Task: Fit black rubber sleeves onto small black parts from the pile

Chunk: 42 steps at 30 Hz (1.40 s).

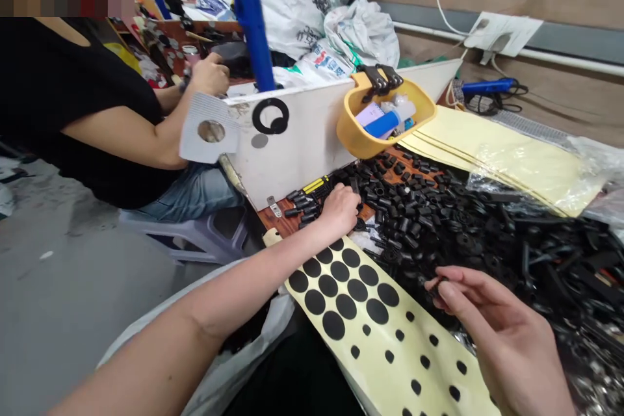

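Note:
My left hand reaches to the far end of the work surface, its fingers curled down among black plastic parts; what they hold, if anything, is hidden. Beside it lie several black cylindrical pieces and a yellow-and-black item. My right hand pinches a small black part between thumb and fingertips, above the heap of black plastic parts. Between my arms lies a pale yellow sheet bearing large and small black round stickers.
A white partition board carries a clipped yellow bin with small items inside. Left of it, a person in black sits on a stool. Yellow sheets and clear plastic wrap lie right. Metal pieces glint at lower right.

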Available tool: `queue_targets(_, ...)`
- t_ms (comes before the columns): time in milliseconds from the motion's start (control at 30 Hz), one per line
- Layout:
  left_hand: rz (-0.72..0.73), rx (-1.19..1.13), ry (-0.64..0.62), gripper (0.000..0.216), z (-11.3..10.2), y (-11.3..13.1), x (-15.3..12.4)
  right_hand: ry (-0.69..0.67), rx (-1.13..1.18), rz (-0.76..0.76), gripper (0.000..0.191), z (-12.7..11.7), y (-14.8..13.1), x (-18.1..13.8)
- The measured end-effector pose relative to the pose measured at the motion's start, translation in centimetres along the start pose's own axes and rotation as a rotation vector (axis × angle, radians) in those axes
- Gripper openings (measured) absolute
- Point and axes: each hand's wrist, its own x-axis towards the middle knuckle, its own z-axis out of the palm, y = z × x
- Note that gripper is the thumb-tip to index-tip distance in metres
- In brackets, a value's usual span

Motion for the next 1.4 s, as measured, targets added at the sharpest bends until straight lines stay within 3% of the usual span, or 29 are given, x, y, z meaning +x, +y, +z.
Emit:
queue_targets(167,0.024,-0.110,-0.052,0.013,-0.4,0.6,-0.5,0.122,0.190,0.174,0.045,-1.8,2.0,-2.4)
queue_targets(300,0.057,-0.310,-0.081,0.009,-2.5,3.7,-2.7,0.105,0.313,0.158,0.034,-1.6,1.9,-3.3)
queue_targets(367,0.036,-0.647,-0.205,0.014,-3.4,5.6,-4.8,0.118,0.348,0.113,0.029,-1.2,1.5,-3.8)
queue_targets(433,-0.072,-1.016,-0.449,0.021,-3.7,7.4,-7.4,0.169,0.336,0.069,0.026,-0.9,1.1,-4.4)
queue_targets(500,-0.175,-1.223,-0.562,0.022,-3.4,8.7,-9.9,0.263,0.268,0.012,0.022,-0.7,1.0,-5.3)
queue_targets(600,-0.286,-1.410,-0.532,0.020,-2.0,9.8,-12.7,0.354,0.094,-0.146,0.013,-0.7,1.4,-6.5)
queue_targets(700,-0.335,-1.532,-0.476,0.017,-0.7,10.3,-14.2,0.287,-0.075,-0.413,0.013,-0.7,2.3,-7.1)
queue_targets(833,-0.369,-1.557,-0.502,0.013,0.1,10.5,-14.8,0.205,-0.265,-0.720,0.032,-0.4,2.9,-7.0)
queue_targets(933,-0.365,-1.486,-0.503,0.012,0.1,10.5,-14.9,0.208,-0.370,-0.779,0.029,-0.1,2.6,-6.8)
queue_targets(1000,-0.285,-1.346,-0.437,0.011,0.0,10.5,-15.1,0.193,-0.385,-0.715,0.022,0.0,2.5,-6.9)
queue_targets(1133,0.037,-1.011,-0.194,0.013,0.2,10.5,-15.4,0.182,-0.318,-0.464,0.008,0.1,2.7,-7.5)
queue_targets(1233,0.234,-0.904,-0.060,0.018,0.7,10.3,-15.5,0.146,-0.224,-0.289,0.013,0.4,2.8,-7.9)
queue_targets(1333,0.347,-0.847,0.022,0.021,0.9,10.2,-15.5,0.144,-0.185,-0.230,0.017,0.8,2.7,-8.2)
queue_targets(1400,0.330,-0.863,0.013,0.020,0.8,10.3,-15.5,0.201,-0.212,-0.269,0.012,1.1,2.6,-8.4)
